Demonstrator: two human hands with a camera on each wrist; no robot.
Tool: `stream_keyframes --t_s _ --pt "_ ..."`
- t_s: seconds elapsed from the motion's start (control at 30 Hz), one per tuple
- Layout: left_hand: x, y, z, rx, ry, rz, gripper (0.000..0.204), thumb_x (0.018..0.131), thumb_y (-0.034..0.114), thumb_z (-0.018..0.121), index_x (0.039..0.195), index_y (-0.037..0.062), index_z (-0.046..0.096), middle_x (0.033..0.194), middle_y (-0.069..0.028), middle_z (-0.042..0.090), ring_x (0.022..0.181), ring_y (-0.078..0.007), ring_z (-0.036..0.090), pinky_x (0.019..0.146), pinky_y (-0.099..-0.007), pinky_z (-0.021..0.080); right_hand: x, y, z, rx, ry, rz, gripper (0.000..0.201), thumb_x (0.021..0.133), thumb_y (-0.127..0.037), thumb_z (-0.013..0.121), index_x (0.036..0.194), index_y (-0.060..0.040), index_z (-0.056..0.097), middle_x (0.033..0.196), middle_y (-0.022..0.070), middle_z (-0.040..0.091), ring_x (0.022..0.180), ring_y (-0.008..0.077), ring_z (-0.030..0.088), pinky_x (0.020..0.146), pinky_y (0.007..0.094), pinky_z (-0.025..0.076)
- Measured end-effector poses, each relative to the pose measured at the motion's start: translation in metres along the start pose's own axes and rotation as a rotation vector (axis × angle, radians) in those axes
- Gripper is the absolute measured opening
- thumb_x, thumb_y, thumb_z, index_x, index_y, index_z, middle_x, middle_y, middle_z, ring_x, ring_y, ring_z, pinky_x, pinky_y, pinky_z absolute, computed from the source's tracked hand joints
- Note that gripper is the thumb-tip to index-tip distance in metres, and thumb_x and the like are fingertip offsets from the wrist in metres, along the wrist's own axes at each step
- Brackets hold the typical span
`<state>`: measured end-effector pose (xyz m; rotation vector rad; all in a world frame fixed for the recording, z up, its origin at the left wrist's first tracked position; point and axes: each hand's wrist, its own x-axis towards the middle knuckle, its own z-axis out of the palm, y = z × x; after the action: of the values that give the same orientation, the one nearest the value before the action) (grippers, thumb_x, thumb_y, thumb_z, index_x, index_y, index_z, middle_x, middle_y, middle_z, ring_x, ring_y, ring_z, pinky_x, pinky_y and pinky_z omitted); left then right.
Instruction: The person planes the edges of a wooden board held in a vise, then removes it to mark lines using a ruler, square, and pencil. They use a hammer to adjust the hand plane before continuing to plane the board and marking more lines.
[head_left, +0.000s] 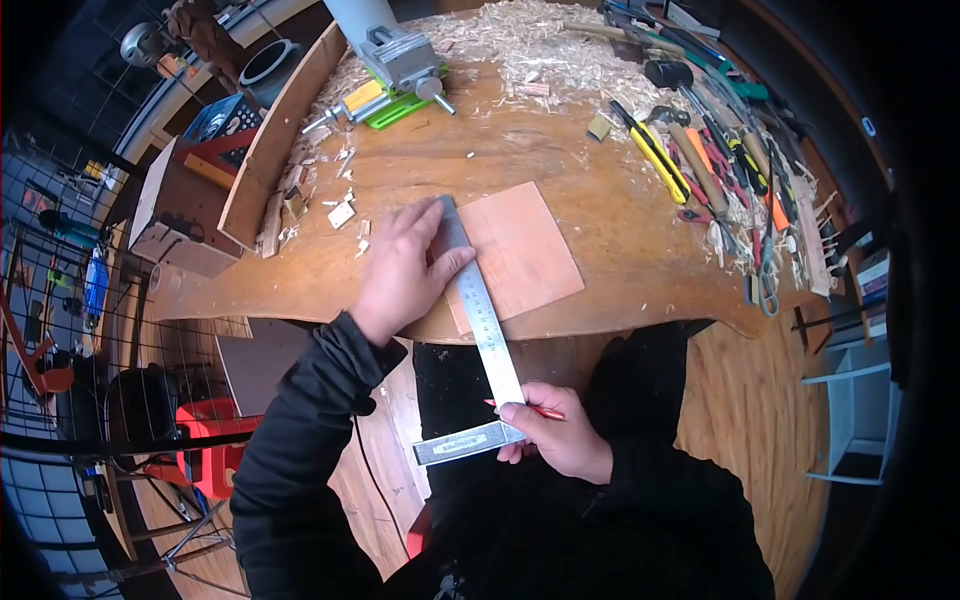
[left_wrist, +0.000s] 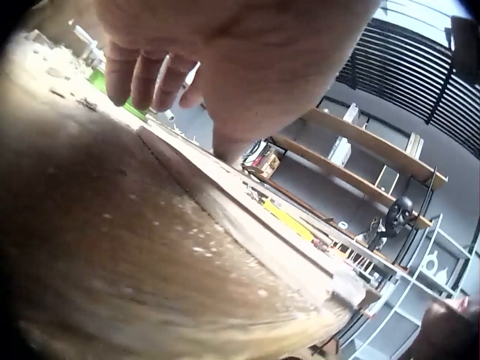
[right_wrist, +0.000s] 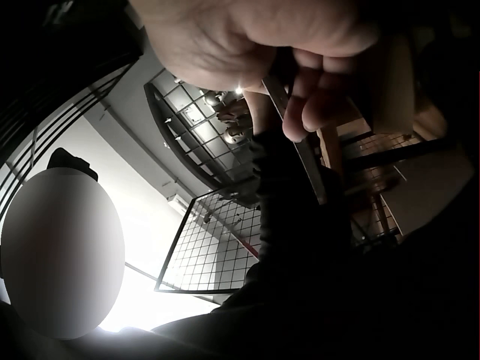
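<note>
A square wooden board lies at the front edge of the workbench. Across its left part runs the marked steel blade of a try square, which sticks out past the bench edge toward the person. My left hand rests at the blade's far end, thumb on the blade and fingers extended; the left wrist view shows that hand from its palm side. At the near corner of the try square my right hand grips it by blade and stock. A red pencil is also held in those right fingers.
A bench vise with a green base stands at the far side. Wood shavings cover the back. On the right lie a yellow utility knife and several hand tools. An upright plank and a wooden box stand left.
</note>
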<state>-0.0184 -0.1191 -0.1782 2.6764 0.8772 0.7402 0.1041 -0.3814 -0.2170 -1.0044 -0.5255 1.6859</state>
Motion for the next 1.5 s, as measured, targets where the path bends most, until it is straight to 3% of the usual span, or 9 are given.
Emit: stream_keyframes --t_s 0.03,0.13,0.33,1.03,1.5 --pt "-0.002 -0.003 0.003 0.007 -0.053 0.058 0.066 0.090 0.039 0.081 0.135 -0.0069 0.065 0.143 -0.0275 0.062 0.127 -0.0435 0.061 0.104 -0.0455 0.049 0.001 0.003 -0.001 0.003 0.001 0.001 0.019 0.109 -0.014 0.060 0.111 0.0038 0.064 0.090 0.0104 0.074 0.072 0.0155 0.074 0.059 0.0266 0.057" --pt "-0.008 -0.009 0.008 0.091 -0.086 0.165 0.062 0.094 0.033 0.079 0.138 -0.0076 0.063 0.149 -0.0287 0.058 0.134 -0.0451 0.059 0.110 -0.0455 0.048 0.003 0.008 -0.006 -0.017 0.013 -0.006 0.018 0.110 -0.014 0.060 0.110 0.0037 0.063 0.091 0.0110 0.074 0.073 0.0159 0.075 0.060 0.0268 0.058" --pt "-0.012 -0.007 0.009 0.069 -0.133 0.123 0.062 0.098 0.036 0.073 0.142 -0.0063 0.060 0.156 -0.0258 0.053 0.145 -0.0420 0.051 0.118 -0.0480 0.039 0.005 0.014 -0.009 -0.022 0.024 -0.027 0.020 0.110 -0.016 0.060 0.110 0.0036 0.064 0.091 0.0114 0.074 0.074 0.0158 0.075 0.062 0.0265 0.059" --pt "-0.016 -0.009 0.013 0.120 -0.225 0.094 0.062 0.107 0.039 0.060 0.155 0.0008 0.050 0.166 -0.0191 0.043 0.154 -0.0402 0.039 0.121 -0.0533 0.030 0.008 0.023 -0.011 -0.033 -0.003 -0.071 0.021 0.111 -0.017 0.059 0.109 0.0032 0.064 0.090 0.0117 0.075 0.076 0.0153 0.075 0.064 0.0267 0.059" --pt "-0.017 -0.009 0.015 0.132 -0.221 0.092 0.064 0.107 0.043 0.057 0.155 0.0008 0.050 0.167 -0.0179 0.042 0.154 -0.0399 0.039 0.121 -0.0539 0.029 0.007 0.023 -0.012 -0.049 -0.017 -0.097 0.021 0.111 -0.016 0.059 0.109 0.0036 0.064 0.090 0.0120 0.074 0.076 0.0157 0.076 0.064 0.0266 0.059"
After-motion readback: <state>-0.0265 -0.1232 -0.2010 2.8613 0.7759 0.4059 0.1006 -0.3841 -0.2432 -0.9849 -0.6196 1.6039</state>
